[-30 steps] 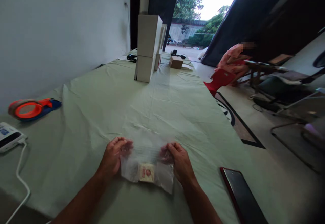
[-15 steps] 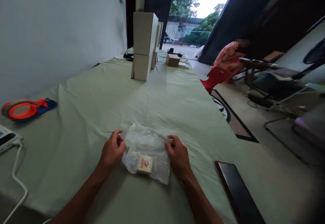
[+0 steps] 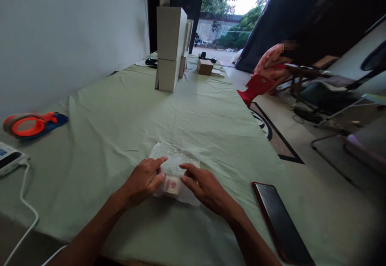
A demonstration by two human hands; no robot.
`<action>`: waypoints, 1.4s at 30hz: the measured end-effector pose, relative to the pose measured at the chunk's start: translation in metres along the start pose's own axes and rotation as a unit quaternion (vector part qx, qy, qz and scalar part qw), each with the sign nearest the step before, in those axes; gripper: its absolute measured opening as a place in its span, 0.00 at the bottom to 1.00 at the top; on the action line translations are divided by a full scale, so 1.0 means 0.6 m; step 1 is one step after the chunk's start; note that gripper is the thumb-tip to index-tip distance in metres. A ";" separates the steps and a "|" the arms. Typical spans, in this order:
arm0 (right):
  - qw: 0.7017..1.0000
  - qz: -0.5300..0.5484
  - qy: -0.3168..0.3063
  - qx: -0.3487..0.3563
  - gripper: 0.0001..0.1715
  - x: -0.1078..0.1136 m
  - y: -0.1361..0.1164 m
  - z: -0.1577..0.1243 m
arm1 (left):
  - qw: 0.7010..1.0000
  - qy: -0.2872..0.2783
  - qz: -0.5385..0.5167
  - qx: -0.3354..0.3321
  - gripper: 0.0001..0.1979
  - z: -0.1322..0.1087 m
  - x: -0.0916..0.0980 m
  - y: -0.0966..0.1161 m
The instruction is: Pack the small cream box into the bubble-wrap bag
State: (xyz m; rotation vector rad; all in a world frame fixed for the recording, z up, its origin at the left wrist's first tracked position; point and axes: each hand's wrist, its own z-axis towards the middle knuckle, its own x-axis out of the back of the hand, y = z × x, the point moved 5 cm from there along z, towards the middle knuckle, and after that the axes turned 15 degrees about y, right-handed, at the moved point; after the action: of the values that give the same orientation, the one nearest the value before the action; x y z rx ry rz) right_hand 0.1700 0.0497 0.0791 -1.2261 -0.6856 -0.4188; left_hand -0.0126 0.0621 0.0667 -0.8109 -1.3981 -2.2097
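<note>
A small pale box with a red print (image 3: 171,185) lies on a clear bubble-wrap sheet (image 3: 171,153) in front of me; I cannot tell whether film also covers it. At the left side of the wrap is my left hand (image 3: 147,177), palm down, index finger and thumb apart, the thumb tip close to the box. Opposite it my right hand (image 3: 203,183) rests over the wrap's right part, its index finger and thumb also spread. Both hands seem to touch the plastic, and they hide its side edges.
An orange and blue tape dispenser (image 3: 33,125) and a white device with a cable (image 3: 12,159) are at the left. A phone (image 3: 280,221) lies right. Tall white boxes (image 3: 169,48) and a small brown box (image 3: 205,67) stand farther back. A person (image 3: 271,60) sits beyond the table.
Both hands have moved inward from the wrap's side edges to over it, close to the box. Their fingers have gone from pinching at the edges to stretched apart.
</note>
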 end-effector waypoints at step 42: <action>0.960 -0.199 0.122 -0.156 0.34 -0.004 0.119 0.028 | 0.996 0.035 0.079 -0.021 0.48 -0.106 -0.077 -0.022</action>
State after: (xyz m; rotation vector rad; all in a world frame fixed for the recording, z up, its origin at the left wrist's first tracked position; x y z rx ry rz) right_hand 0.2097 0.0870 0.0296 -1.3010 -0.6675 -1.0300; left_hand -0.0024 0.0111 0.0062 -0.8207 -1.2149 -2.1306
